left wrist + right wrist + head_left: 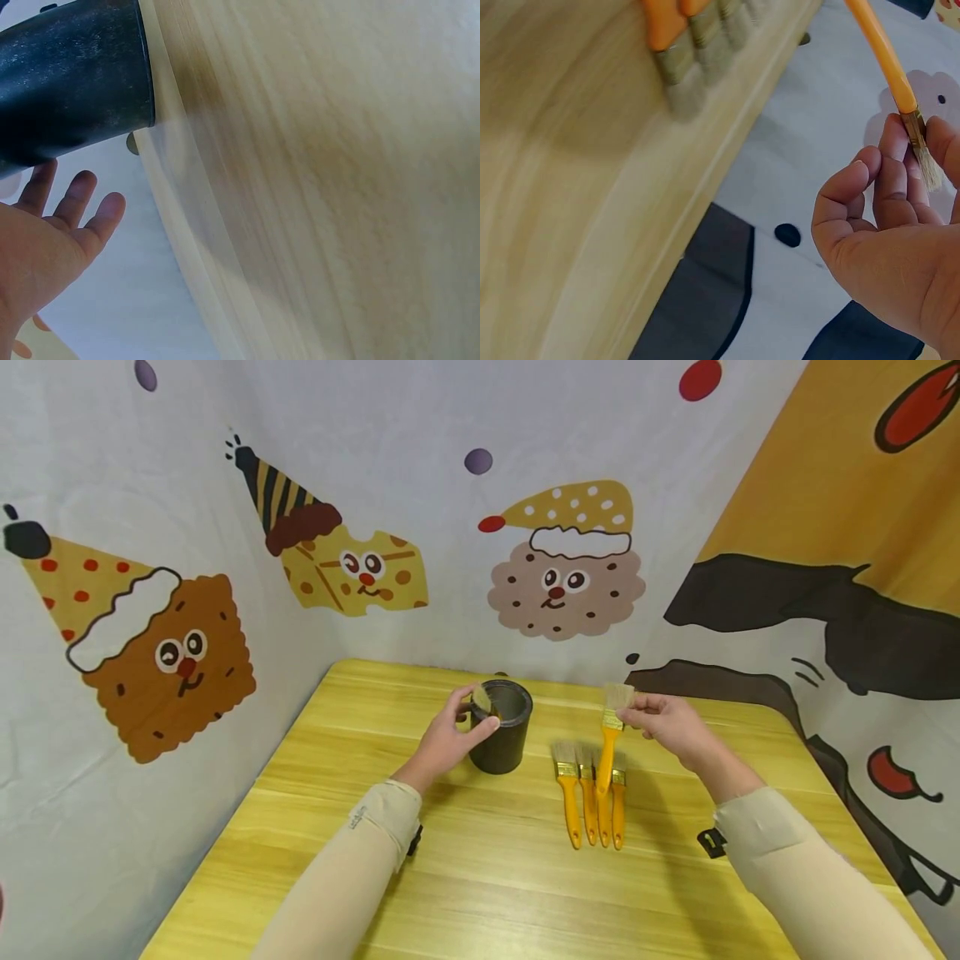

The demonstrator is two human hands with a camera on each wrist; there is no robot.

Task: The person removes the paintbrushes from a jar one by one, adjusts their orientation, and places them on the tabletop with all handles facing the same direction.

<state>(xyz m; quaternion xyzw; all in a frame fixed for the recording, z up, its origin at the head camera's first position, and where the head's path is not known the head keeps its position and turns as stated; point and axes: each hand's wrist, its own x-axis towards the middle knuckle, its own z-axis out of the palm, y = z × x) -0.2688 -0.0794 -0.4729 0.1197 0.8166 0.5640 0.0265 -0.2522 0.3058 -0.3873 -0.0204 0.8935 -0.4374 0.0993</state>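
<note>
My left hand (453, 732) is at the near left rim of a dark pot (498, 747) and pinches a paintbrush (482, 698) whose bristles point up. That brush's handle is hidden in the pot. In the left wrist view, three fingers of the left hand (56, 240) stretch out beside the pot; thumb and index are out of sight. Farther right, my right hand (667, 725) pinches a second paintbrush (609, 739) near its metal band and bristles. Its yellow-orange handle hangs downward, over several similar paintbrushes (570, 802) lying side by side on the table, bristles away from me.
The wooden table (480, 893) has its back edge close behind the pot. A white cloth (420, 435) printed with cartoon food faces hangs around the back and sides. A dark band with a buckle (711, 842) hangs at the right wrist.
</note>
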